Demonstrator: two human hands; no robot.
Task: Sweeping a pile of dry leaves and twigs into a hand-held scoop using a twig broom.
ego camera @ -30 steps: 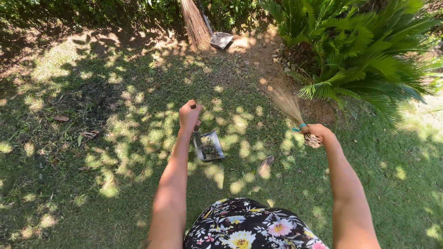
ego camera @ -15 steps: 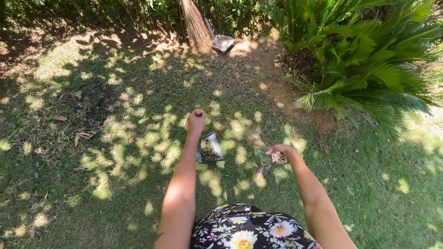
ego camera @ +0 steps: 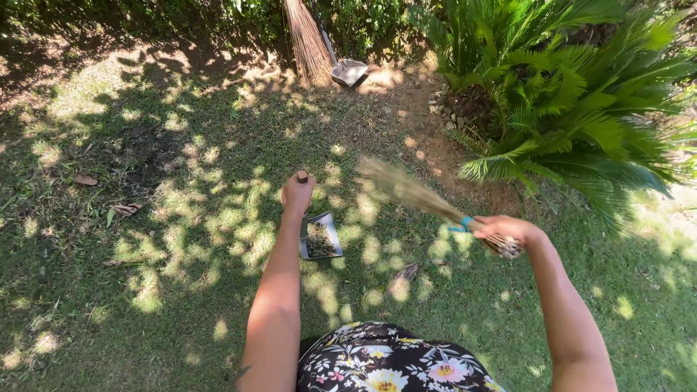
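Observation:
My left hand is closed around the top of an upright handle that leads down to a grey dustpan resting on the grass. The pan holds a little dark debris. My right hand grips a short straw hand broom by its bound end, tied with a blue band. The bristles point up and to the left, lifted off the lawn and blurred. The broom tip hangs to the right of my left hand, above the dustpan.
Dappled lawn with a few dry leaves on the left. A tall broom and a second dustpan lean at the hedge. A spiky palm-like plant with stones around its base stands right.
My right hand dropped low toward the dustpan half a second ago, then swung back out to the right with the broom raised. My left hand stayed on the dustpan handle.

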